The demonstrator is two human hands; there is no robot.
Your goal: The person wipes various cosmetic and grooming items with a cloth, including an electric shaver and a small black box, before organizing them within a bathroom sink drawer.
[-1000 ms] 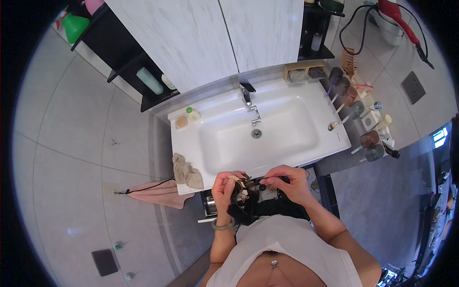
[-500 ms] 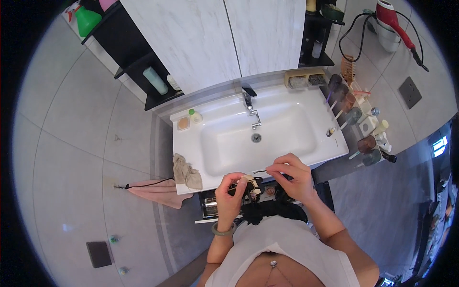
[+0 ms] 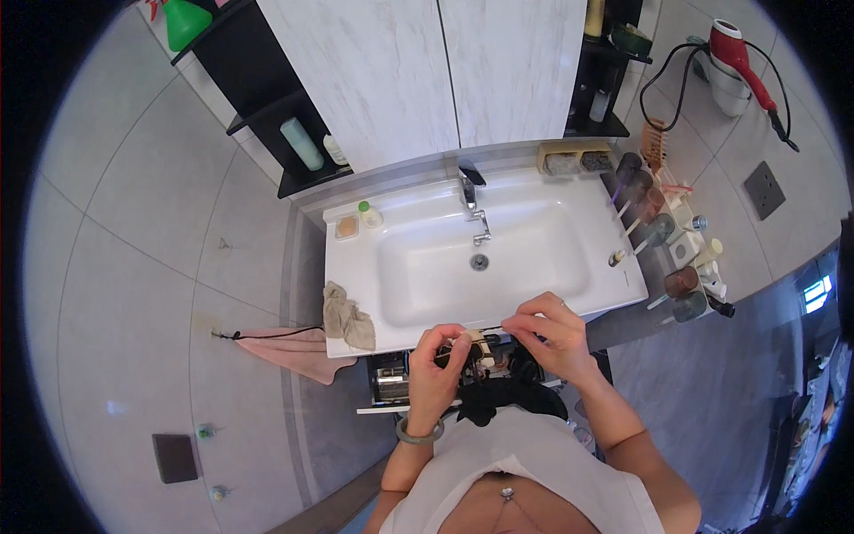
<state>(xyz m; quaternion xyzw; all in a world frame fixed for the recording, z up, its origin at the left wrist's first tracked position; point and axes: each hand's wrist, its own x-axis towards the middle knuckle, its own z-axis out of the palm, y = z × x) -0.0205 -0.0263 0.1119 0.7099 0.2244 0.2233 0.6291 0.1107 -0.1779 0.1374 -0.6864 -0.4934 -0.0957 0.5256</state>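
Versus the previous frame, black strip [image 3: 491, 328] sits closer to beige-black item [image 3: 480, 338]; contact unclear. Right hand [image 3: 553, 336] pinches strip's right end, fingers bent leftward. Left hand [image 3: 434, 372] grips item, thumb and fingers curled. Both above open drawer [image 3: 382, 410], near side of sink [image 3: 391, 343].

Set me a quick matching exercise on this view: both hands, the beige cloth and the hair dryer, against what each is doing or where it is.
1. Left hand
2. Right hand
3. Beige cloth
4. Hair dryer

A. By the wall, upper right
B. Pinches a thin dark piece
C. Near-left corner of the sink counter
D. Holds a cream-and-black item

Pairs: 1-D, 2-B, 3-C, 4-A
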